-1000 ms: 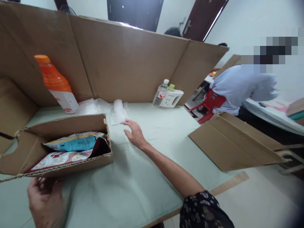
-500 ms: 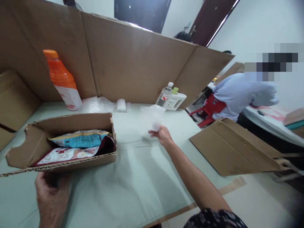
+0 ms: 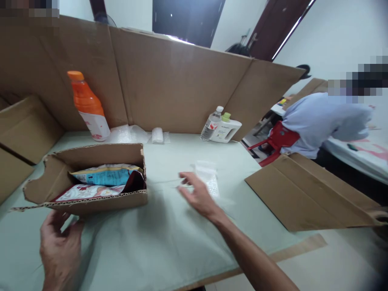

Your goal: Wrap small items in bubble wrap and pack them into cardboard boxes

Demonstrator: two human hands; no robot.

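An open cardboard box stands on the left of the table, with a blue and yellow packet and a dark red and white packet inside. Close to the box's near side is my left hand, its fingers curved apart with nothing between them; whether the fingertips touch the box I cannot tell. My right hand hovers over the table right of the box, fingers spread and holding nothing. Beside it lies a piece of bubble wrap, partly hidden behind the hand and wrist.
At the back stand an orange-capped bottle, a clear bottle and a white jug. More bubble wrap and a white roll lie there. A cardboard screen rises behind. A person sits at right beyond a cardboard piece.
My right hand has let go of the bubble wrap, which now lies on the table, and has come lower and nearer. My left hand stays by the box. The view has shifted slightly.
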